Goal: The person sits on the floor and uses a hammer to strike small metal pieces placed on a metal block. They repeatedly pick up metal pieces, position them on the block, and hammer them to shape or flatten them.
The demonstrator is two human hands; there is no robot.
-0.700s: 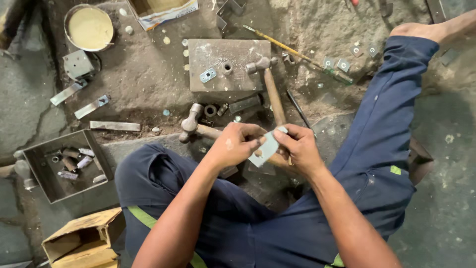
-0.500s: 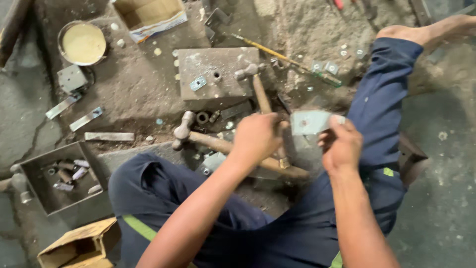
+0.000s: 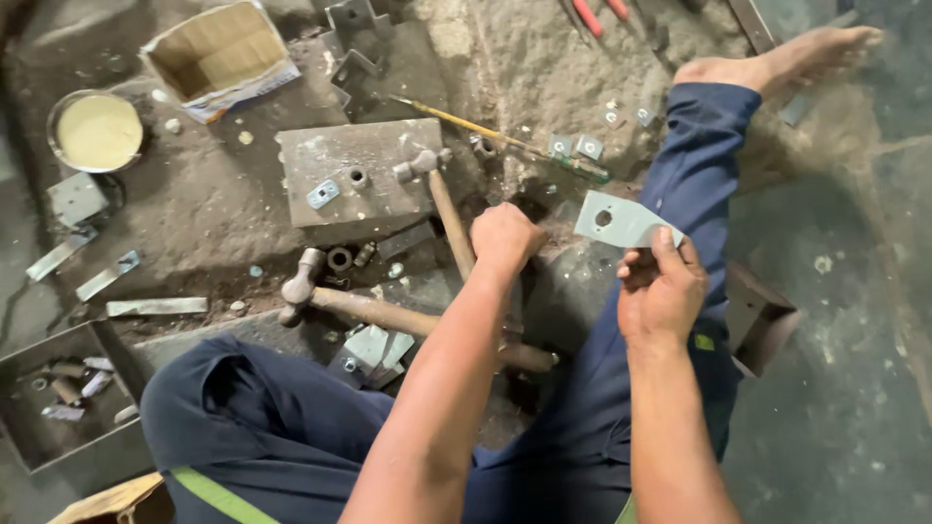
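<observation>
My right hand (image 3: 662,289) holds up a flat grey metal plate (image 3: 621,220) with a round hole, pinched by its lower edge above my right leg. My left hand (image 3: 503,236) is closed in a fist over the wooden handle of a hammer (image 3: 442,199), whose head rests on a grey steel block (image 3: 357,172). A second ball-headed hammer (image 3: 388,312) lies across the ground just below my left forearm. A small stack of similar plates (image 3: 377,347) sits by my left knee.
A tin of yellow paste (image 3: 97,131) and an open cardboard box (image 3: 220,58) lie at the back left. A metal tray of small parts (image 3: 53,403) sits at the left. A brush (image 3: 485,131) and loose small plates (image 3: 573,147) lie behind the block.
My right hand has lifted the plate away to the right. My left hand let go of the plate and moved onto the hammer handle. The camera has tilted closer.
</observation>
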